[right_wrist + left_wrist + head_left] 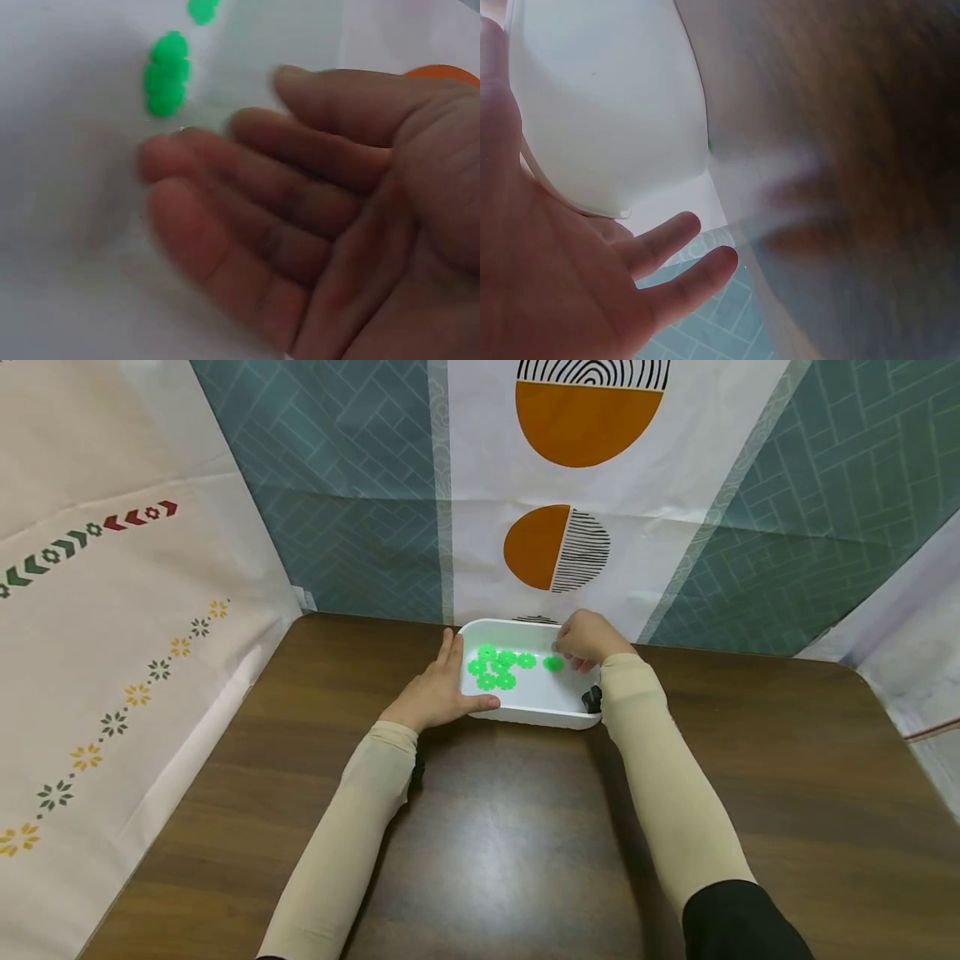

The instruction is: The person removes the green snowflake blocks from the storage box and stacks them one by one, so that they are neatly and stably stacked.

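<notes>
Several bright green flower-shaped pieces (498, 667) lie grouped on the left side of a white tray (536, 697). One green piece (552, 663) lies apart from them, right by the fingertips of my right hand (591, 637). That hand is over the right part of the tray, its fingers loosely bent with nothing visible between them in the right wrist view. My left hand (435, 692) rests against the tray's left end, thumb along the near rim and fingers straight along the outside. Spread fingers (697, 281) show beside the tray wall in the left wrist view.
The tray stands on a brown wooden table (510, 827), close to its back edge. Behind it hangs a patterned cloth (480, 560), with a pale printed cloth (150, 635) along the left. A small black object (592, 699) shows at the tray's near right corner, beside the right wrist.
</notes>
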A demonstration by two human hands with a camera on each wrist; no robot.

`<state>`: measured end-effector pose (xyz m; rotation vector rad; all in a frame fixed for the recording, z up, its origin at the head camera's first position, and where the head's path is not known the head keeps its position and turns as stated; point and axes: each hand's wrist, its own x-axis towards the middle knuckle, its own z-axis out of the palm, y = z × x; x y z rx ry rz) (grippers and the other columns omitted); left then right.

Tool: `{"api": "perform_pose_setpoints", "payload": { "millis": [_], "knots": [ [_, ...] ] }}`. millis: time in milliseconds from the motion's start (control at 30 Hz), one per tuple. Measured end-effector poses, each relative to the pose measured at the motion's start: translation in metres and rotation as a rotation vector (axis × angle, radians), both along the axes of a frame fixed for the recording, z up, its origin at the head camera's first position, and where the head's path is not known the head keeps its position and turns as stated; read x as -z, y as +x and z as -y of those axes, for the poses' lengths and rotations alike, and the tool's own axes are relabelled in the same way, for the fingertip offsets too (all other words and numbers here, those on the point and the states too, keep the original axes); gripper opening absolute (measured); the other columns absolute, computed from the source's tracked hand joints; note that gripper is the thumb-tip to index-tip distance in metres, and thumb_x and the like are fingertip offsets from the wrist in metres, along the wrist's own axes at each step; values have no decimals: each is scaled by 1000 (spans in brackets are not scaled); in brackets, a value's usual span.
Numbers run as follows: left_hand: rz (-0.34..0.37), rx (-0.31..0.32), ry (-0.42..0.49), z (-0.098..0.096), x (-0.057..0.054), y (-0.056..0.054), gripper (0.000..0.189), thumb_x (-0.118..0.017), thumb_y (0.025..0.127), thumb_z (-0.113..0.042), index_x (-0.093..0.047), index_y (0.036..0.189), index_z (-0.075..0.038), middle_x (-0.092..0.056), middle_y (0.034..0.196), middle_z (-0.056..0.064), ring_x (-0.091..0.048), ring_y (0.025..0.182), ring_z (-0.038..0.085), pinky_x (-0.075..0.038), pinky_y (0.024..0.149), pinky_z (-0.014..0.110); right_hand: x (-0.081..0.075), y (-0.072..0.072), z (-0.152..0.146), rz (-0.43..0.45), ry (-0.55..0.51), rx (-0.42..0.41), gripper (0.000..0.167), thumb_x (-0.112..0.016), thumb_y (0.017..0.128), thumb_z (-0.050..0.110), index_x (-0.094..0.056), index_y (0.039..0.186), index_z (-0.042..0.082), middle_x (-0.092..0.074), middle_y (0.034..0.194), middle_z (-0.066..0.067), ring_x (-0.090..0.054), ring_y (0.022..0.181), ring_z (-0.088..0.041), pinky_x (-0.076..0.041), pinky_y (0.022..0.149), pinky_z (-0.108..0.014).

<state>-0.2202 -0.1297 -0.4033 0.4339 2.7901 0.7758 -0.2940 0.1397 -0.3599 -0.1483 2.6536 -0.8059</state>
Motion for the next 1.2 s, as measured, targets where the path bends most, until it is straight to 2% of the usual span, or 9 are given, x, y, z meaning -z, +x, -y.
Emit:
{"api": "perform_pose_setpoints", "payload": {
  "millis": [100, 267, 400, 533, 700, 800, 900, 1033, 1200],
  "knots": [
    [-2, 3, 3, 0, 1, 0, 130, -70, 81, -72, 8, 161, -6, 17, 167, 10, -27, 146, 40, -35, 112, 50, 9, -1, 1, 24, 73, -46, 19, -61, 98, 10, -73, 96, -6, -65, 74, -16, -65, 62, -26, -56, 59, -38],
    [-9, 3, -8, 0, -1, 1, 130, -69, 81, -73, 9, 161, -6, 17, 167, 11, -25, 147, 40, -33, 112, 50, 23, -4, 10, -36, 161, -115, 17, -74, 92, 17, -74, 85, 1, -61, 64, -9, -57, 51, -20, -49, 49, -31],
    [-13, -2, -12, 1, -2, 0, 129, -69, 81, -73, 9, 161, -7, 15, 167, 11, -25, 148, 39, -33, 113, 50, 30, -4, 19, -68, 186, -194, 21, -81, 86, 18, -67, 89, 4, -61, 77, -9, -56, 57, -22, -47, 52, -33],
    [0, -9, -5, 1, -2, 0, 130, -69, 80, -73, 9, 161, -8, 17, 167, 9, -23, 148, 38, -32, 113, 50, 32, -2, 24, -49, 137, -250, 23, -78, 84, 10, -61, 98, 4, -57, 90, -11, -55, 63, -24, -47, 53, -33],
    [24, -14, 8, 0, 1, 0, 132, -69, 78, -75, 10, 161, -10, 20, 167, 5, -23, 149, 37, -34, 112, 49, 33, 1, 23, 14, 80, -262, 20, -72, 82, 12, -56, 93, 6, -54, 80, -10, -51, 53, -20, -44, 47, -30],
    [24, -9, 6, 0, 3, 0, 132, -69, 78, -76, 10, 161, -10, 20, 166, 4, -25, 148, 38, -34, 112, 49, 34, 1, 22, 25, 58, -272, 19, -72, 82, 13, -55, 89, 6, -52, 75, -9, -48, 49, -19, -43, 45, -30],
    [15, -14, 5, 1, 4, 0, 131, -69, 79, -75, 10, 161, -10, 19, 167, 5, -27, 147, 38, -35, 111, 50, 34, 1, 21, 37, 42, -268, 25, -76, 85, 18, -56, 94, 6, -52, 78, -10, -47, 50, -19, -43, 46, -30],
    [5, -14, 1, 0, 3, 0, 130, -70, 79, -73, 9, 162, -9, 16, 167, 8, -29, 146, 39, -36, 110, 51, 34, 3, 19, 55, 56, -243, 36, -80, 86, 28, -56, 102, 7, -51, 79, -10, -47, 52, -20, -44, 48, -32],
    [1, -11, -5, -1, 2, 0, 130, -69, 80, -74, 9, 161, -9, 15, 168, 10, -28, 146, 39, -35, 111, 51, 31, 7, 16, 37, 135, -218, 38, -82, 83, 30, -55, 98, 6, -52, 78, -9, -50, 61, -23, -43, 54, -34]
  ]
}}
